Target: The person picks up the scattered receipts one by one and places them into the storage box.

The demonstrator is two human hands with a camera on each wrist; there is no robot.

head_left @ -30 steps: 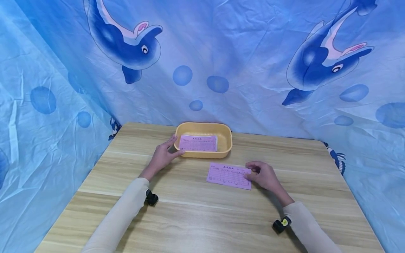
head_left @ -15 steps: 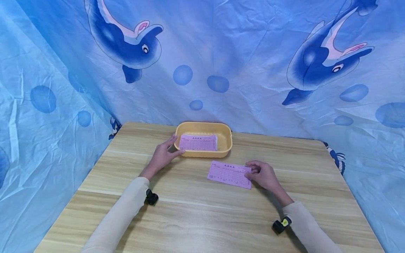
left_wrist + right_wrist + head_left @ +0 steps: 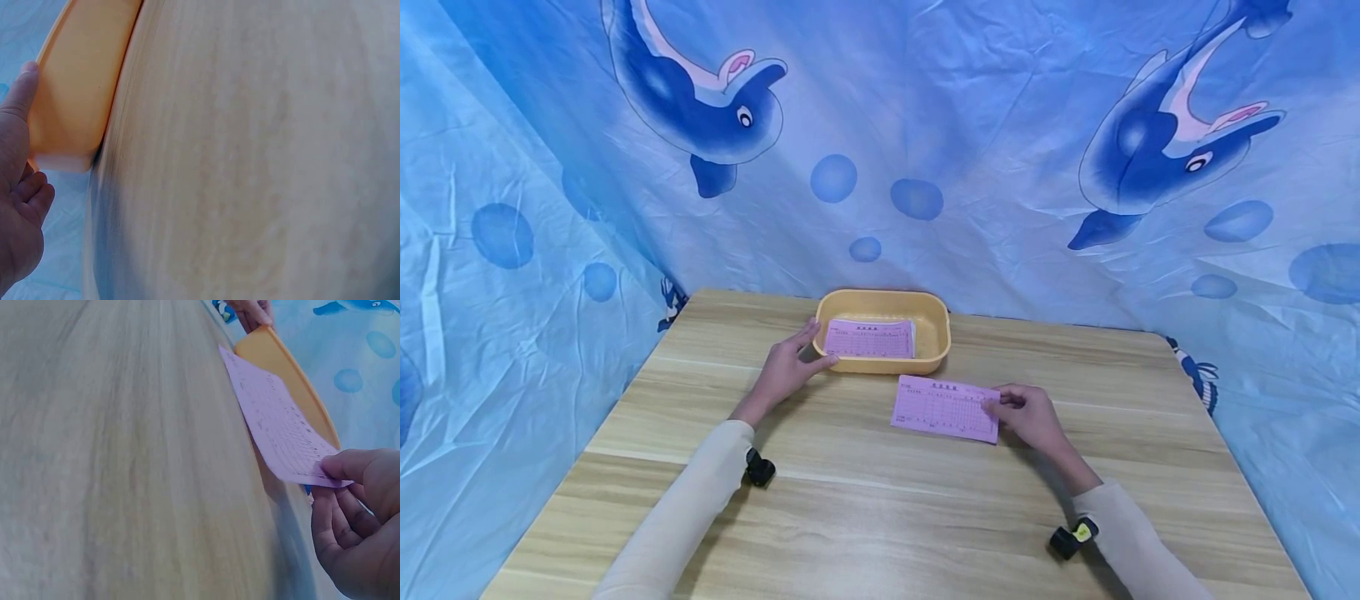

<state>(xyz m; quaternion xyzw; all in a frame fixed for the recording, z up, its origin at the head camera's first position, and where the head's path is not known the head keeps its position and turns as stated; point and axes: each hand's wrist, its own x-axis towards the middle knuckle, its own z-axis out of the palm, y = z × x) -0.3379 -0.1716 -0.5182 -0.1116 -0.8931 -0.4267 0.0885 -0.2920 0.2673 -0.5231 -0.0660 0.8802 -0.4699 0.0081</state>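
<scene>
A yellow plastic basin (image 3: 931, 365) stands at the back of the table, with pink printed slips (image 3: 868, 340) lying inside it. My left hand (image 3: 784, 371) holds the basin's near left corner, thumb at the front rim and fingers along the left end. In the left wrist view that thumb lies against the basin wall (image 3: 78, 94). Between thumb and fingers my right hand (image 3: 1032, 419) pinches the right end of another pink printed slip (image 3: 943, 408). In the right wrist view this slip (image 3: 272, 419) is raised off the wood, tilted, in front of the basin.
The wooden table (image 3: 865, 517) extends in front of both hands. Behind the basin hangs a blue curtain (image 3: 1000, 267) printed with dolphins and bubbles; it also runs down both sides. A small black camera sits on each wrist.
The right hand has shifted slightly to the right with the pink slip, whose far edge has risen a little toward the basin. The left hand and basin have stayed put.
</scene>
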